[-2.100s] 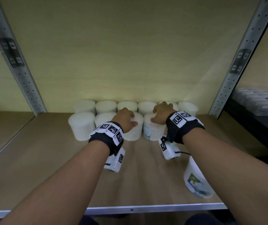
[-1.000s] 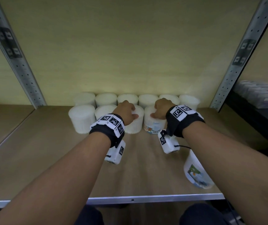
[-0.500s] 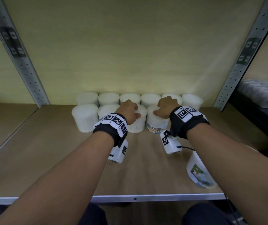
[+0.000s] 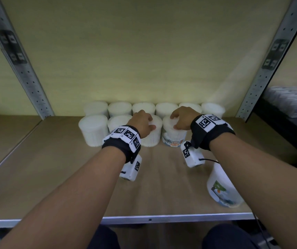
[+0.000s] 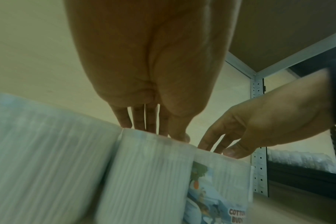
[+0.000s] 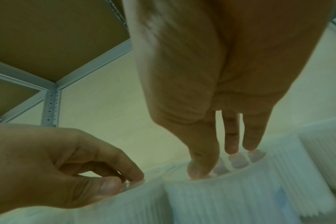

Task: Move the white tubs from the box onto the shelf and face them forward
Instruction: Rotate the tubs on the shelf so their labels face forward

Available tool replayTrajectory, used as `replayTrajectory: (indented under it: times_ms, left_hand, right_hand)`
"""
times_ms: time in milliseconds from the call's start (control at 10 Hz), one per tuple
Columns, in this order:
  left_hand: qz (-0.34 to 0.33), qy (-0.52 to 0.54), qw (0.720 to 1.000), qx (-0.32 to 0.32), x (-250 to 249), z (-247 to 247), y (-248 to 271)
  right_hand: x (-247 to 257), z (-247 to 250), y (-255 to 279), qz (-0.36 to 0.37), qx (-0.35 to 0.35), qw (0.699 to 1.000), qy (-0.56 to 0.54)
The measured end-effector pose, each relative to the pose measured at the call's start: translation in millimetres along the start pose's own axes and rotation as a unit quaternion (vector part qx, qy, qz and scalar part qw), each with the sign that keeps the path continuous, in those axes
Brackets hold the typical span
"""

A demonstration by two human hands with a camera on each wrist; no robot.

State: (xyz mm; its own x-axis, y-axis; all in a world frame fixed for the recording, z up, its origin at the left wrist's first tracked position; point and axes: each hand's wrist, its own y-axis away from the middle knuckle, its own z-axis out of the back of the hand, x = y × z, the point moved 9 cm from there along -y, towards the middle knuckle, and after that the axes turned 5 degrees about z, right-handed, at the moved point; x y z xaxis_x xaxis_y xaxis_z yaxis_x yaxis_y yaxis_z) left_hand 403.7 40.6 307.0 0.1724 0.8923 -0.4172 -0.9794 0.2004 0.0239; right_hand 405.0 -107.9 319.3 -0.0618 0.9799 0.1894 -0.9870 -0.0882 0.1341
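White tubs (image 4: 93,130) stand on the wooden shelf (image 4: 45,168) in two rows against the back wall, six behind and four in front; they are squat, clear-walled cylinders packed with upright white cotton buds. From the head view, the left hand (image 4: 141,124) sits on top of the third front tub (image 4: 152,139), fingers curled over its lid and thumb at the near rim, while the right hand (image 4: 182,119) grasps the top of the fourth front tub (image 4: 173,138), whose label reading "COTTON BUDS" faces forward. One more tub (image 4: 222,189) lies tipped near the shelf's front edge on the right, its picture label showing. In the left wrist view, the left hand's fingertips (image 5: 179,136) touch the lid edge of the plain tub, and the labelled tub (image 5: 219,191) stands just beside it, touching. In the right wrist view, the right hand's fingers (image 6: 200,168) press onto the clear lid, seen mirrored in it.
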Motion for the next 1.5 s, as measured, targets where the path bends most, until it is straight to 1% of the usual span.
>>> replayTrajectory:
  times_ms: [200, 500, 600, 800, 900, 1000, 1100, 1200, 1300, 1400, 1500]
  left_hand:
    - [0.003, -0.002, 1.000, 0.004, 0, -1, 0]
    - [-0.006, -0.005, 1.000, 0.016, -2, 2, 2]
    - [-0.020, -0.002, 0.999, 0.031, -4, 4, 4]
    - [-0.054, -0.053, 0.994, 0.085, -12, 9, 4]
    - [-0.059, -0.064, 0.992, 0.094, -17, 11, 5]
    - [-0.044, -0.048, 0.996, 0.054, -16, 11, 2]
    - [-0.016, -0.048, 0.999, -0.002, -8, 8, -2]
    - [0.007, -0.070, 0.996, -0.050, -2, 5, -2]
    - [0.012, -0.074, 0.994, -0.073, -1, 1, -1]
    - [0.012, -0.065, 0.996, -0.063, -1, 1, -3]
    - [0.003, -0.068, 0.998, -0.017, -1, -2, -4]
  right_hand:
    - [3, 1, 2, 0.033, -0.002, 0.999, -0.015]
    - [4, -3, -1, 0.044, -0.004, 0.999, -0.001]
    - [5, -5, -3, 0.041, 0.000, 0.999, 0.002]
    - [5, -4, -4, 0.050, -0.005, 0.999, 0.006]
    - [5, -5, -4, 0.052, -0.007, 0.999, 0.004]
    - [5, -3, -4, 0.054, -0.009, 0.998, 0.004]
    - [7, -3, -3, 0.056, -0.007, 0.998, 0.011]
    - [8, -2, -3, 0.058, -0.007, 0.998, 0.017]
    - [8, -2, -2, 0.057, -0.005, 0.998, 0.016]
    - [8, -2, -3, 0.053, -0.005, 0.998, 0.012]
    - [9, -3, -2, 0.052, -0.004, 0.999, 0.014]
